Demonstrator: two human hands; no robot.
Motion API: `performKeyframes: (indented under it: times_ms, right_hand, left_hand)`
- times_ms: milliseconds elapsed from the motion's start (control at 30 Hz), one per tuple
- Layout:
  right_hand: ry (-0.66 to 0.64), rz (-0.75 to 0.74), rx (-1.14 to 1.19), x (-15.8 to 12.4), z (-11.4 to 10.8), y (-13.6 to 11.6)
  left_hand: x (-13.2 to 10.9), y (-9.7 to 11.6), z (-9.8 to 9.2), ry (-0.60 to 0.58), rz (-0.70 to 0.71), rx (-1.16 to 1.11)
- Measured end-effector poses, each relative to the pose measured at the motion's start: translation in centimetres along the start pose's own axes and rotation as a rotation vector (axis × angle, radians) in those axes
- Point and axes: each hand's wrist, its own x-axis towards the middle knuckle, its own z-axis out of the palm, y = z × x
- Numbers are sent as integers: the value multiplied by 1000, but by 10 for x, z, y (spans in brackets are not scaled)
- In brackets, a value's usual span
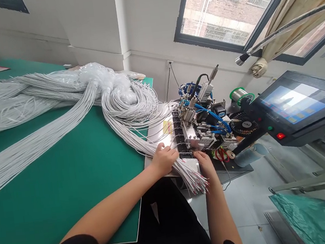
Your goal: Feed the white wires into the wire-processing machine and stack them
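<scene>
My left hand is closed round a thick bundle of thin white wires whose stripped ends fan out toward my lap. My right hand is pinched at the front of a small wire-processing machine, fingertips by its metal block; what it holds is too small to make out. The wires run back from my left hand in long loops onto the green table mat.
Big heaps of white wire cover the mat's far left. A control panel with a touch screen and a red button stands at right. A solder spool, a fan and red-handled scissors sit beside the machine.
</scene>
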Motion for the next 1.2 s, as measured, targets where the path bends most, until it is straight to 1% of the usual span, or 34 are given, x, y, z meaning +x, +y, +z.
performKeyframes:
  times_ms: [133, 200, 300, 400, 467, 533, 633, 733, 833, 900, 967, 1033, 1200]
  right_hand:
    - [62, -42, -40, -4, -10, 10]
    - [93, -78, -68, -6, -17, 12]
    - [108, -125, -106, -11, -23, 8]
    - [91, -184, -139, -19, -26, -2]
    - [61, -223, -194, -25, -27, -8]
    - [19, -248, -283, -31, -29, -15]
    - [-60, -260, -391, -40, -30, -26]
    - [-143, -295, -445, -48, -28, -38]
    - [-278, -333, -493, -55, -25, -52]
    - [-369, -341, -533, -59, -24, -61]
    - [-433, -338, -578, -63, -24, -68]
    - [-462, -327, -610, -67, -25, -72]
    - [-468, -339, -639, -72, -28, -75]
  left_hand:
    - [-2, -1, 2, 10, -31, -14]
    - [-2, -1, 1, 35, -31, -35]
    - [-2, -1, -2, 69, -27, -63]
    - [-2, -1, -3, 49, -42, -74]
    - [-2, -1, -4, 43, -44, -81]
    - [-3, -2, -4, 62, -36, -88]
    - [-4, -2, -6, 115, -29, -103]
    - [-4, -2, -10, 172, -21, -113]
    - [-3, -2, -13, 202, -21, -118]
    - [-3, -2, -15, 199, -25, -122]
    - [-4, -2, -15, 181, -26, -121]
    - [-4, -3, -14, 162, -30, -118]
    - [-4, -3, -14, 139, -35, -118]
